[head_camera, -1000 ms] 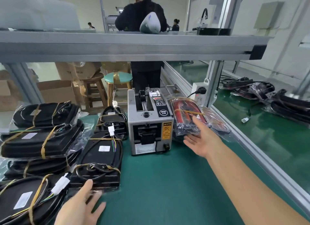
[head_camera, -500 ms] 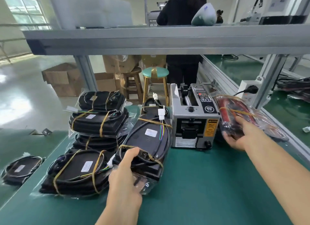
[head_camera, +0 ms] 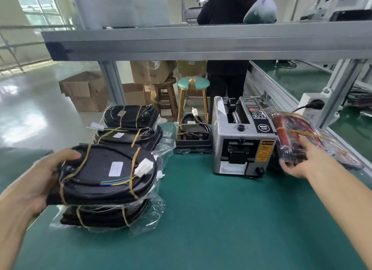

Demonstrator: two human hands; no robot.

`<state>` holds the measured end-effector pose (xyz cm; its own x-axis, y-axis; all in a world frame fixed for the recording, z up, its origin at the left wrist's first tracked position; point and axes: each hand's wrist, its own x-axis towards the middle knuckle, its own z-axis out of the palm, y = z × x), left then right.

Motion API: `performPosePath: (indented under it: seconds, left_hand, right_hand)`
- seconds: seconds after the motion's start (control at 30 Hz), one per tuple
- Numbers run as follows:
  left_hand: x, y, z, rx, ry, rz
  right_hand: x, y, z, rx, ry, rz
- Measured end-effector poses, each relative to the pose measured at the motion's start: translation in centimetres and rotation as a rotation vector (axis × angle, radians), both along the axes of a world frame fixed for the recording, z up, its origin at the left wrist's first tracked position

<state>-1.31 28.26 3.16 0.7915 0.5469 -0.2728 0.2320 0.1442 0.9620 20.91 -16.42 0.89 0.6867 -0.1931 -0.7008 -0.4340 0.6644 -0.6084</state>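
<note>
At the near left of the bench (head_camera: pixel 221 219), the left hand (head_camera: pixel 38 181) grips a black oval unit (head_camera: pixel 104 173) by its near end, thumb on top and fingers underneath, holding it just above a plastic-wrapped stack (head_camera: pixel 104 215) of similar units. Across the bench, the right hand (head_camera: pixel 300 163) curls round the near edge of a clear bag of red and black cables (head_camera: pixel 296 136), which lies just beside a grey tape dispenser (head_camera: pixel 243 144). The unit looks stiff and fairly weighty, with a cable wound round its rim and tied down by tan bands (head_camera: pixel 135 165). A white connector (head_camera: pixel 144 167) on coloured wires sits loose on top. It is best held by the hard body, one side in the palm, never by the bands or wires, which could slip or pull free. The bag is likely soft and slick, so a hold under the bundle itself seems safer than pinching the film. More banded units (head_camera: pixel 128 136) are piled behind.
</note>
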Motion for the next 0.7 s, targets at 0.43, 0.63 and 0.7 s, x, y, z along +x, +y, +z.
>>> performPosePath:
  seconds: [0.43, 0.63, 0.7]
  left_hand:
    - [2.6, 0.3, -1.3, 0.098, 0.185, 0.008]
    - [2.6, -0.4, -1.1, 0.347, 0.229, 0.135]
    - [2.6, -0.8, -0.8, 0.541, 0.268, 0.158]
  right_hand:
    - [-0.5, -0.6, 0.3, 0.051, 0.007, 0.081]
    - [-0.7, -0.5, 1.2, 0.064, 0.006, 0.067]
    - [-0.6, -0.3, 1.3, 0.065, -0.008, 0.058]
